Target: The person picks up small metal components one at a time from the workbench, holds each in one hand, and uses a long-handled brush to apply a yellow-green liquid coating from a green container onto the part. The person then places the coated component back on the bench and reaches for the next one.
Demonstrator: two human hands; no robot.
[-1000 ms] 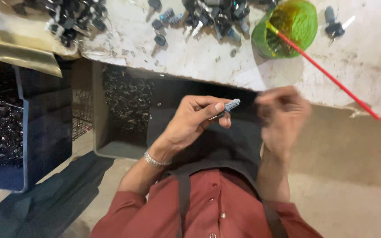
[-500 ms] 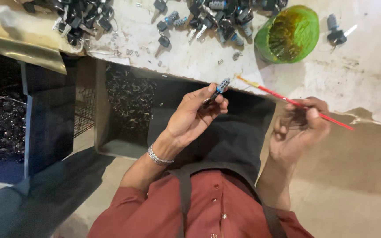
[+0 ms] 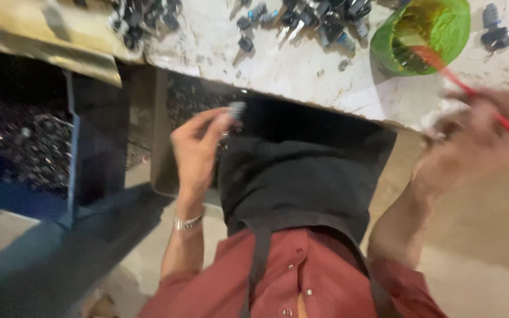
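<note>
My left hand (image 3: 198, 147) is raised over the dark lap cloth and pinches a small grey and blue cylindrical part (image 3: 236, 109) at its fingertips. My right hand (image 3: 472, 138) is blurred at the right edge of the white worktable (image 3: 301, 70). It grips a thin red stick (image 3: 490, 109) whose far end reaches into the green bowl (image 3: 422, 32). A metal bracelet sits on my left wrist.
A heap of small dark and blue parts (image 3: 319, 20) lies on the table's far side, with more parts (image 3: 142, 20) at the left. Below the table stand an open tan box of dark parts (image 3: 166, 118) and a blue crate (image 3: 42, 153).
My left hand has swung left and down toward the box with the part. My right hand has moved right and up, with the red stick's tip now at the green bowl.
</note>
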